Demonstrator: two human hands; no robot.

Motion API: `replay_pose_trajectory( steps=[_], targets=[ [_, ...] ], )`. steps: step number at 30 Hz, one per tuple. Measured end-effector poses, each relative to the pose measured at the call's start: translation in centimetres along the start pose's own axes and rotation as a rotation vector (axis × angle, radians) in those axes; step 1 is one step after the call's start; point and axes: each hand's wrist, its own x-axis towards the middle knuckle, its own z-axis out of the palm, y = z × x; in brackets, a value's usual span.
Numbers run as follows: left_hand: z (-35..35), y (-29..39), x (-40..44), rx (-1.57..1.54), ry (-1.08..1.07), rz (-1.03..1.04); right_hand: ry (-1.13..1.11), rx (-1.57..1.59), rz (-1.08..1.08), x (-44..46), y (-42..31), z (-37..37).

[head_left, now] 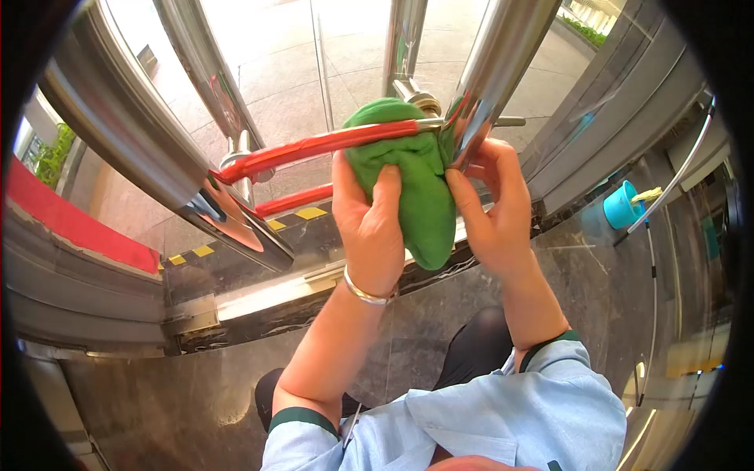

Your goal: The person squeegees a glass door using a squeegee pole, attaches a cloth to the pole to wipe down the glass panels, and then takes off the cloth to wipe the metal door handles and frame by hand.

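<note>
A green cloth (420, 188) is bunched at the right end of a red-wrapped bar (314, 147) that spans two shiny metal door handles. My left hand (371, 224) grips the cloth from the left, thumb pressed on its front, with a silver bangle at the wrist. My right hand (496, 208) is at the lower end of the right metal handle (503, 59), fingers curled behind it and thumb at the cloth's right edge. The left metal handle (129, 118) is near the bar's other end.
Glass doors stand in front, with paving beyond. A yellow-and-black strip (310, 213) lies behind the glass. On the right are a blue bucket (620, 208) with a yellow cloth and a thin pole (691, 157). Dark marble floor (196, 392) lies below.
</note>
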Motion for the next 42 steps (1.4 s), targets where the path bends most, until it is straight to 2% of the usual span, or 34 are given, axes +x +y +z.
replay_pose_trajectory(
  steps=[5,11,12,15,16,19,20,23,24,28,31,32,35,38,39,41,42],
  targets=[
    [-1.5,0.4,2.1,0.379,-0.119,0.112,0.012,-0.084,-0.108,0.3,0.5,0.2],
    [-2.0,1.4,2.9,1.113,-0.213,0.268,0.043,-0.124,-0.166,0.8,0.4,0.5],
    [-1.4,1.2,2.6,1.288,-0.220,0.414,0.045,-0.130,-0.169,0.8,0.5,0.5],
    [0.2,2.1,1.6,1.464,-0.230,0.287,0.055,-0.125,-0.160,0.8,0.5,0.4],
    [0.2,1.8,1.0,1.602,-0.257,0.420,0.063,-0.114,-0.147,0.8,0.4,0.4],
    [-1.1,2.8,0.2,1.632,-0.339,0.360,0.100,-0.091,-0.104,0.2,-0.1,0.8],
    [-1.6,4.0,-0.2,1.498,-0.349,0.291,0.117,-0.081,-0.092,0.2,-0.1,1.0],
    [-4.0,4.2,-1.2,0.849,0.095,0.100,0.116,-0.107,-0.120,0.3,0.5,1.0],
    [-4.1,3.9,-1.7,0.513,0.218,0.075,0.103,-0.107,-0.123,0.3,0.8,0.9],
    [-1.4,3.0,-1.8,0.109,0.407,0.106,0.091,-0.099,-0.124,0.3,0.7,0.7],
    [-1.1,1.4,0.0,0.675,0.442,0.505,0.069,-0.051,-0.151,0.4,0.7,0.5],
    [-1.1,0.9,0.3,0.695,0.376,0.570,0.059,-0.053,-0.164,0.4,0.9,0.4],
    [-2.5,1.3,0.9,0.780,0.262,0.519,0.048,-0.061,-0.210,0.8,1.4,0.4],
    [-1.3,-0.2,0.6,1.475,-0.166,0.651,0.042,-0.084,-0.197,0.8,1.4,0.3],
    [-0.4,-1.2,0.8,1.231,-0.079,0.592,0.037,-0.091,-0.184,0.9,1.4,0.2],
    [-0.2,-1.4,1.4,1.306,-0.061,0.594,0.027,-0.084,-0.174,1.2,1.3,0.1],
    [-0.4,-0.9,1.5,1.266,-0.135,0.565,0.030,-0.089,-0.153,0.8,1.2,-0.1]
  ],
)
